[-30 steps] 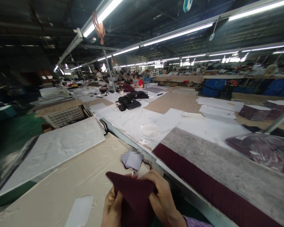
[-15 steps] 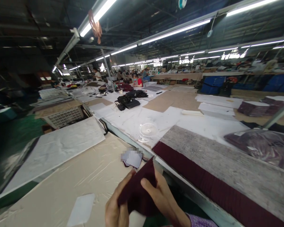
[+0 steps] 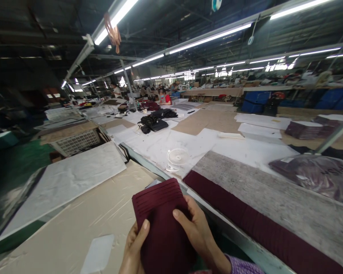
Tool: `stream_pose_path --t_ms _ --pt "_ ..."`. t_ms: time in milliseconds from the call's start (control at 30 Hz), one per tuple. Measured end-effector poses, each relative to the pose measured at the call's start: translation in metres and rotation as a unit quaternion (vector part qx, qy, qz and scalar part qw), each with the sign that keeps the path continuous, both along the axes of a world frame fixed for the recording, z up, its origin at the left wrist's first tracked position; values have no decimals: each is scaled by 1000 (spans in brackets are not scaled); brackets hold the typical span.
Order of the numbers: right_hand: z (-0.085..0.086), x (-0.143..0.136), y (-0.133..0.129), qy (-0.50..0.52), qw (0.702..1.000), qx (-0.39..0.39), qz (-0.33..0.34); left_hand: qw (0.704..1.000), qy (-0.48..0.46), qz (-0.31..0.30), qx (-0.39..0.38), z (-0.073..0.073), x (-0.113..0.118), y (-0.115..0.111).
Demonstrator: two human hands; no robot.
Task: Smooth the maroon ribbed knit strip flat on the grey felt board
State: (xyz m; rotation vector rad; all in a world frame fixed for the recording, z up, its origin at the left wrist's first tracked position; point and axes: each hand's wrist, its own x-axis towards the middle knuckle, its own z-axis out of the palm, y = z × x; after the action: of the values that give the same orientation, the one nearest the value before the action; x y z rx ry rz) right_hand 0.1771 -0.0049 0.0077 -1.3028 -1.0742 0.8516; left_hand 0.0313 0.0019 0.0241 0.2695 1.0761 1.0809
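Note:
A stack of maroon fabric pieces point(image 3: 165, 224) is held up at the bottom centre, its far edges fanned into thin steps. My left hand point(image 3: 135, 243) grips the stack's left side, thumb on top. On the right side my right hand point(image 3: 196, 224) holds it too, thumb lying on the upper face and fingers behind. Behind the stack, a grey-white piece point(image 3: 153, 184) shows only partly. A white card-like piece point(image 3: 98, 253) lies on the cream-covered table point(image 3: 74, 224) at lower left.
A small white fan point(image 3: 177, 156) stands on the long white table. A long row of maroon fabric point(image 3: 246, 209) lies along grey sheeting at right. Black garments point(image 3: 153, 123) lie farther back. A plastic-wrapped bundle point(image 3: 317, 175) sits at right, and a person in red point(image 3: 167, 99) is far off.
The maroon stack has turned from a steep tilt to show its broad face and fanned edge. My left thumb now lies on top, and the stack covers most of the grey-white pieces.

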Motion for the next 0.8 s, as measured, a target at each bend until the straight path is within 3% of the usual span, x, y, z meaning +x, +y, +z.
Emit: stream_pose_path --t_ms 133,300,567,800 --pt "-7 -3 0 11 1000 10 22 998 -34 -48 -23 8 0 5" --pt "-6 1 1 -51 996 35 60 999 -29 -43 -14 19 -5 6" --pt "8 6 3 155 970 -25 183 999 -22 -39 -28 20 -19 3" --pt "5 8 3 131 964 -62 221 1000 -9 -24 -15 21 -23 4"
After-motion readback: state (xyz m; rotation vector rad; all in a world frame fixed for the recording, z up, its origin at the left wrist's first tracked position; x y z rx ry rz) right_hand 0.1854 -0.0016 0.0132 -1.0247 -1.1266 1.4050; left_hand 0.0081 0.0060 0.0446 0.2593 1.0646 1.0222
